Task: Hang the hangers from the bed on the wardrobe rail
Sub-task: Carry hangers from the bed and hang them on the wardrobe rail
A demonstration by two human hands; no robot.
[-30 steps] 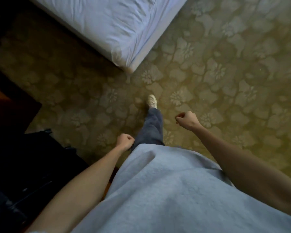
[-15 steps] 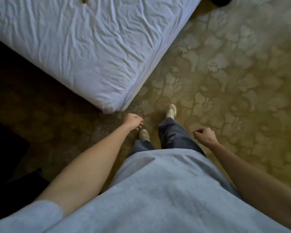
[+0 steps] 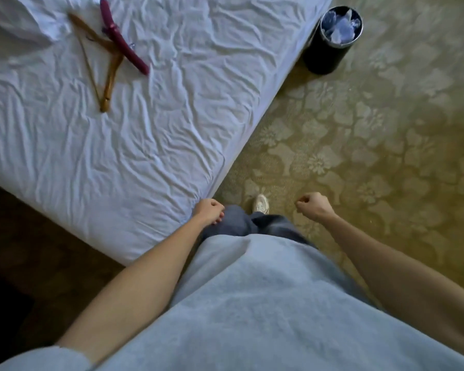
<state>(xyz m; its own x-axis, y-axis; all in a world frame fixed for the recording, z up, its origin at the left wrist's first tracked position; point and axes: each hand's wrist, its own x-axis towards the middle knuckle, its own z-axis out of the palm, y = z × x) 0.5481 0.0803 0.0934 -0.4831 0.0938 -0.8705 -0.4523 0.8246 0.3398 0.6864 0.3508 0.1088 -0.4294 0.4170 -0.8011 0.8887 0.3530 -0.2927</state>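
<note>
The person stands at the corner of the bed (image 3: 150, 145), which fills the frame from 9 to 12 o'clock under a creased white sheet. Two hangers lie on it toward 11 o'clock, well apart from both hands. The wooden hanger (image 3: 102, 60) lies flat, one arm pointing down toward the person. The maroon hanger (image 3: 123, 41) lies across its upper part, touching it, and runs from 12 toward 5 o'clock. A loose fold of white cloth (image 3: 24, 22) sits just beside them at the top left edge.

The left hand (image 3: 208, 211) hangs at the bed corner, just above the left thigh, fingers curled loosely inward, holding nothing. The right hand (image 3: 315, 206) hangs over the carpet (image 3: 373, 156) at about 1 o'clock from the body, closed in a loose fist, also empty. One pale shoe (image 3: 261, 204) shows between the hands.

A dark round bin (image 3: 330, 41) stands on the carpet at 1 o'clock, close beside the bed's far edge, with pale crumpled material inside.
</note>
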